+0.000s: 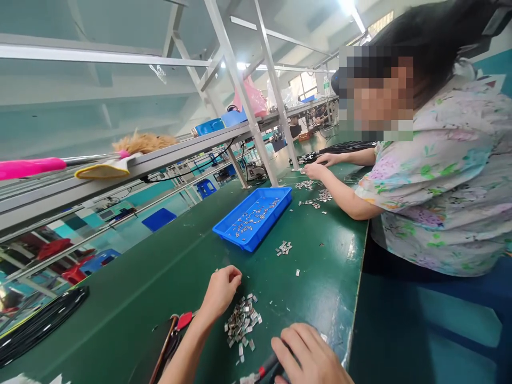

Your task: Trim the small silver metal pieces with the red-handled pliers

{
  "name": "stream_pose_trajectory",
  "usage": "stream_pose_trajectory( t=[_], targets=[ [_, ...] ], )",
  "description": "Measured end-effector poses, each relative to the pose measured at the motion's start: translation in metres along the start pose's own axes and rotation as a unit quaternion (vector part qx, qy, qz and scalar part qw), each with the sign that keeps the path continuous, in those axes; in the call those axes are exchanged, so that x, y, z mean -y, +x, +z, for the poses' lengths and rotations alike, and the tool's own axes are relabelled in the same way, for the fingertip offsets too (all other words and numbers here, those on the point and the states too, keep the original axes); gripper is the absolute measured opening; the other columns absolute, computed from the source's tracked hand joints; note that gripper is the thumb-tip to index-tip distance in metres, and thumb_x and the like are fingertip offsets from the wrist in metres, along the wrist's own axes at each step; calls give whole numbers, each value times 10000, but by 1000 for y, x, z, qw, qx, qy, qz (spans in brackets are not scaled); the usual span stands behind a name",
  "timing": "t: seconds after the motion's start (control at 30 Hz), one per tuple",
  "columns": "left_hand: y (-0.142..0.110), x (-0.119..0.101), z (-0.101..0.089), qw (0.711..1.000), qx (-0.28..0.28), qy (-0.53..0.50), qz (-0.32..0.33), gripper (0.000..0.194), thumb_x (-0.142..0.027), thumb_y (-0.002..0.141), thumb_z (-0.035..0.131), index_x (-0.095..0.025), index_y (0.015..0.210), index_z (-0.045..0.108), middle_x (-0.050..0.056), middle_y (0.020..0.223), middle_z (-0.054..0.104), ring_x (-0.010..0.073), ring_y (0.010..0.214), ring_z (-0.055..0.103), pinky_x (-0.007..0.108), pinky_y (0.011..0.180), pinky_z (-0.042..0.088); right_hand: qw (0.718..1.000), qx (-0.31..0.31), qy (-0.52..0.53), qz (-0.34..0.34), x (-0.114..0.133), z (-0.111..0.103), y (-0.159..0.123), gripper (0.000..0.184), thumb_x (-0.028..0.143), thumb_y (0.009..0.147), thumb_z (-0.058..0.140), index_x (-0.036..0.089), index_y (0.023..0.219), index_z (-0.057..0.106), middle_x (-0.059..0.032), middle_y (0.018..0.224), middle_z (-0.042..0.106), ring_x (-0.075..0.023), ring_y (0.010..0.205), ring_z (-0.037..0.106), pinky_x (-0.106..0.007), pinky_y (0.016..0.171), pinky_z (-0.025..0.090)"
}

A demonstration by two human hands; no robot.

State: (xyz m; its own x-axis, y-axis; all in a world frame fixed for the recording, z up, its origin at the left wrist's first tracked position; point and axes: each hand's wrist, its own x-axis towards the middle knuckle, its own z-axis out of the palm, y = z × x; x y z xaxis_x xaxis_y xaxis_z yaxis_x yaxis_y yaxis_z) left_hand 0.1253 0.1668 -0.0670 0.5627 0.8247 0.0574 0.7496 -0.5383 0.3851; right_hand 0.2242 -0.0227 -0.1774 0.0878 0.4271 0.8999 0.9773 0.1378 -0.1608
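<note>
My left hand [224, 290] is above the green table, its thumb and fingers pinched together; whatever is between the fingertips is too small to make out. Just below it lies a pile of small silvery metal pieces [242, 320]. At the bottom edge, my right hand [308, 354] curls round a tool with a black and red handle [269, 366], whose working end is cut off by the frame. Ahead of my left hand stands a blue tray [240, 246] with small coppery parts scattered inside. A smaller cluster of metal pieces [284, 248] lies to the tray's right.
A co-worker in a flowered shirt [432, 186] sits at the right, both hands at more metal pieces [320, 197]. White shelf posts [272, 178] rise behind the tray. Black cable coils [44, 320] lie at left. A dark object with a red tag [184, 320] is beside my left forearm.
</note>
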Motion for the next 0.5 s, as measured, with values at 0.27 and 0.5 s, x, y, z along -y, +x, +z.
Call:
stream_pose_trajectory(
  t=[0.27, 0.5],
  targets=[
    [14, 24, -21, 994, -65, 65, -59, 145, -209, 817, 480, -165, 792, 616, 53, 800, 656, 187, 766, 584, 271, 679, 380, 999, -47, 3, 6, 1, 6, 0, 331, 258, 908, 275, 174, 876, 594, -43, 736, 560, -171, 704, 519, -323, 684, 405],
    [23, 20, 3, 995, 28, 82, -58, 52, -156, 780, 610, -127, 739, 596, 4, 717, 611, 134, 682, 561, 276, 694, 431, 994, -104, -9, 35, 5, 19, 2, 280, 67, 812, 340, 191, 809, 591, -17, 672, 562, -154, 656, 502, -307, 698, 387]
  ],
)
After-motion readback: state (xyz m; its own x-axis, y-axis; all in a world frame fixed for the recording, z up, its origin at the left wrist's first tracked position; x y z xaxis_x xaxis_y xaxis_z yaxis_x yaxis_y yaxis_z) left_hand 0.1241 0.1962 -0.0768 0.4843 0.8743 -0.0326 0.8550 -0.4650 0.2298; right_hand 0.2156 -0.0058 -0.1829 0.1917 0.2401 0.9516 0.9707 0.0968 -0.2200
